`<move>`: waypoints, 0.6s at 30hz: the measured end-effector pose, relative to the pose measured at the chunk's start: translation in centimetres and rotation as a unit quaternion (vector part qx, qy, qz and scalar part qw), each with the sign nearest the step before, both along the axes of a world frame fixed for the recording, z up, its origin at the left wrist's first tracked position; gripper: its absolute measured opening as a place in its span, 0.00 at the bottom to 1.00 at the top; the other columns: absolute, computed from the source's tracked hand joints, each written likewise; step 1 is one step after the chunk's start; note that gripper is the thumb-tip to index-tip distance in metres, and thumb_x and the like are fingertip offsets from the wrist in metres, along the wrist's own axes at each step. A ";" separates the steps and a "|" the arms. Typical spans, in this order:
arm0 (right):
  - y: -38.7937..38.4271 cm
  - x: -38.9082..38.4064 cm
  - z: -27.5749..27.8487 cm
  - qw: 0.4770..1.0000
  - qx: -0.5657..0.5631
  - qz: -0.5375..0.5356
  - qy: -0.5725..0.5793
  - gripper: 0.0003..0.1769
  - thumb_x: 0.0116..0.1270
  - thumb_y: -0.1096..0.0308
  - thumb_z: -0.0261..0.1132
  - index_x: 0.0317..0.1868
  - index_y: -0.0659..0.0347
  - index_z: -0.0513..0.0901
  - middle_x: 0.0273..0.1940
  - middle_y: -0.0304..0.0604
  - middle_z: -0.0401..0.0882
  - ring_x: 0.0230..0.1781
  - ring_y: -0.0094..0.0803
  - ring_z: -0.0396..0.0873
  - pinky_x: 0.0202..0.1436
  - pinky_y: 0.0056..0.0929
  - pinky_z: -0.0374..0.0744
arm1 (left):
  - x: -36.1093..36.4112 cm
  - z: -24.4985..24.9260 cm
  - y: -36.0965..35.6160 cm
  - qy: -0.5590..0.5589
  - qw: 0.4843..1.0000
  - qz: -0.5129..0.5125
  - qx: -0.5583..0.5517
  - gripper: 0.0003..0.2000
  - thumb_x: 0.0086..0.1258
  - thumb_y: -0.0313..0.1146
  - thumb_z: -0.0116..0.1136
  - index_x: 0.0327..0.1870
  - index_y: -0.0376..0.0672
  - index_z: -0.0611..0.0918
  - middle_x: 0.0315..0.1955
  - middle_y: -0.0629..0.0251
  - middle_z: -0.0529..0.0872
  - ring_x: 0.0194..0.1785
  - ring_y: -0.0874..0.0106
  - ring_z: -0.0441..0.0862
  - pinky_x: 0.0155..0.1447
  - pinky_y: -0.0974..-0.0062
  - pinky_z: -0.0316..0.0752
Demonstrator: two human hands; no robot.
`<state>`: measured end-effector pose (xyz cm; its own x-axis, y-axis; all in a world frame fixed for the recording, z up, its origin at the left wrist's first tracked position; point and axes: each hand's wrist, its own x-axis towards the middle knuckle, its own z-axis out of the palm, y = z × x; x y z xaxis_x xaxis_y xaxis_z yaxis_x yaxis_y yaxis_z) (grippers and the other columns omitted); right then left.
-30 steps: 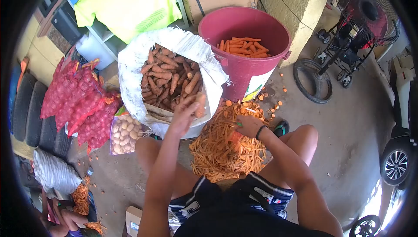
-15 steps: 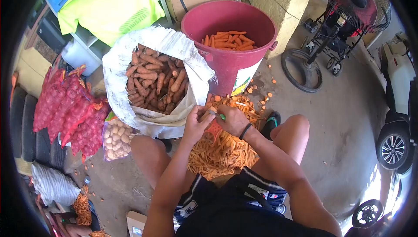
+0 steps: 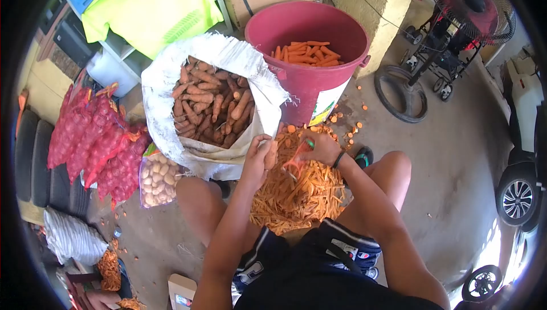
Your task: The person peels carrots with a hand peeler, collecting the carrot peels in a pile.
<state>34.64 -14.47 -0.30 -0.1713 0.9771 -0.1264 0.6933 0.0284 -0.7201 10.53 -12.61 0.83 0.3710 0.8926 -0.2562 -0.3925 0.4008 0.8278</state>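
Carrots with brown skins (image 3: 211,102) fill the open white sack (image 3: 161,90). Beside its lower right edge, the left hand (image 3: 258,154) has its fingers closed around a single carrot (image 3: 271,155). Peelings (image 3: 293,204) heap below; behind, a red bucket (image 3: 302,89) contains bright orange carrots (image 3: 310,53). The right hand (image 3: 322,147), apart from the left, grips a small tool showing green (image 3: 309,144), its shape blurred.

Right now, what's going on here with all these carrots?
A person holds a carrot in the left grip and an orange tool, apparently a peeler, in the right grip. Orange peelings lie heaped between the legs. Ahead stand a white sack of brownish carrots and a dark-red bin with bright orange carrots inside.
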 end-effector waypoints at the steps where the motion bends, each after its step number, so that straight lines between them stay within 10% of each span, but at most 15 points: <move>1: -0.2 -0.5 0.1 0.998 0.036 -0.009 0.043 0.36 0.51 0.49 0.83 0.52 0.62 0.80 0.43 0.48 0.83 0.44 0.43 0.84 0.49 0.39 0.80 | -0.3 -0.8 0.0 -0.013 0.999 -0.007 -0.034 0.09 0.83 0.36 0.50 0.55 0.44 0.75 0.39 0.71 0.81 0.35 0.80 0.78 0.37 0.80 0.75; 4: -0.1 -2.0 0.8 0.970 0.186 -0.017 0.155 0.32 0.48 0.61 0.86 0.50 0.62 0.81 0.41 0.45 0.83 0.41 0.35 0.82 0.46 0.32 0.80 | 0.2 -1.5 0.4 -0.027 0.992 -0.033 -0.115 0.09 0.84 0.38 0.48 0.53 0.44 0.76 0.42 0.67 0.84 0.39 0.76 0.84 0.41 0.75 0.82; 14: 1.6 1.3 1.3 0.966 0.130 -0.186 0.126 0.28 0.47 0.65 0.86 0.47 0.63 0.82 0.46 0.48 0.86 0.42 0.34 0.86 0.46 0.33 0.84 | 0.3 0.8 -0.6 -0.020 0.992 -0.071 -0.098 0.10 0.84 0.37 0.47 0.53 0.43 0.78 0.42 0.66 0.85 0.41 0.75 0.85 0.43 0.75 0.83; 18: -0.5 -2.8 2.0 0.967 0.201 -0.011 0.158 0.27 0.49 0.66 0.85 0.48 0.62 0.83 0.44 0.48 0.86 0.44 0.34 0.86 0.47 0.33 0.84 | 0.3 -0.5 0.0 -0.025 0.993 -0.061 -0.098 0.11 0.84 0.38 0.48 0.53 0.40 0.77 0.42 0.64 0.84 0.41 0.75 0.85 0.42 0.75 0.81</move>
<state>31.80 -14.94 1.75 -0.1181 0.9401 0.3199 0.4434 0.3382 -0.8301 10.82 -12.56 0.29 0.4903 0.7744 -0.3999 -0.3689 0.6001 0.7098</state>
